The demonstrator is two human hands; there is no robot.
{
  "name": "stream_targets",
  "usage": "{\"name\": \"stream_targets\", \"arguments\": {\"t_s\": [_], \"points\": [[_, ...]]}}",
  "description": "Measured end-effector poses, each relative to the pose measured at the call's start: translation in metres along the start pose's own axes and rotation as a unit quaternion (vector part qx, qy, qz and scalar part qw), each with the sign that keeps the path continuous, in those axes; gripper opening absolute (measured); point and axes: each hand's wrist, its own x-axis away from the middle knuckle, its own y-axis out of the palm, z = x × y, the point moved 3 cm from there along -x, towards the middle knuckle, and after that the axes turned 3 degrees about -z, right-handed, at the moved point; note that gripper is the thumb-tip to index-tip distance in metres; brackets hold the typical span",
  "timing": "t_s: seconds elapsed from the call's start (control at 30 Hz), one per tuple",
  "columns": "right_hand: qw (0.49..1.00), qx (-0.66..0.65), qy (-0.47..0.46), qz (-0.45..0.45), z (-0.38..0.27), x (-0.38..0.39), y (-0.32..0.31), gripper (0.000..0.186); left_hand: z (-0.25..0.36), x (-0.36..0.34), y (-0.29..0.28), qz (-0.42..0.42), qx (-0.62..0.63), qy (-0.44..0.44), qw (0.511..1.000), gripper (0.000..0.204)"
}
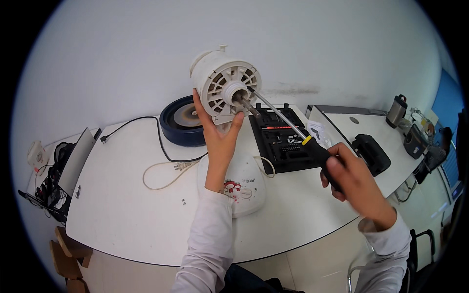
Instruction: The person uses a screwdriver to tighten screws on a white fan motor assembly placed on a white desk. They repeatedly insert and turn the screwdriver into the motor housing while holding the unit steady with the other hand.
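My left hand (220,139) is wrapped round the underside of a white fan motor housing (205,75), lifting it above the table. Its round slotted face is turned toward me, and a metal shaft (249,106) sticks out of the centre collar. In my right hand (354,178) is a long screwdriver (281,115) with a black and yellow handle. The screwdriver's tip meets the slotted face near its right edge; whether it sits in a screw I cannot tell. Below my left wrist lies a white fan base (251,180) with printed red pictures and a knob.
A blue round pot-like appliance (181,137) stands behind, its black cord (161,146) running left. An open black tool case (288,163) lies right of centre. A white cord (154,189) loops on the table (132,219). Further right are a black case (373,154) and a flask (396,112).
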Motion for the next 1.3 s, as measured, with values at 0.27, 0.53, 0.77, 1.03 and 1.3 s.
{"name": "stream_targets", "arguments": {"t_s": [0.27, 0.53, 0.77, 1.03, 1.3], "points": [[0.996, 0.04, -0.046, -0.062, 0.001, -0.001, -0.004, 0.028, 0.002, 0.0, -0.001, -0.011, -0.027, 0.014, 0.999, 0.104], [0.715, 0.615, -0.232, 0.237, -0.024, 0.011, 0.025, 0.036, 0.0, 0.0, 0.0, 0.0, -0.027, 0.024, 0.999, 0.104], [0.985, 0.171, -0.023, -0.005, -0.016, -0.005, 0.001, 0.035, 0.002, -0.001, 0.001, -0.005, -0.015, 0.034, 0.999, 0.102], [0.866, -0.459, 0.093, -0.178, 0.015, -0.01, 0.021, 0.038, 0.004, -0.004, -0.003, -0.014, -0.009, 0.039, 0.999, 0.102], [0.574, -0.77, 0.091, -0.264, 0.031, 0.002, 0.058, 0.045, 0.008, 0.007, -0.024, -0.105, -0.088, 0.043, 0.99, 0.104]]}}
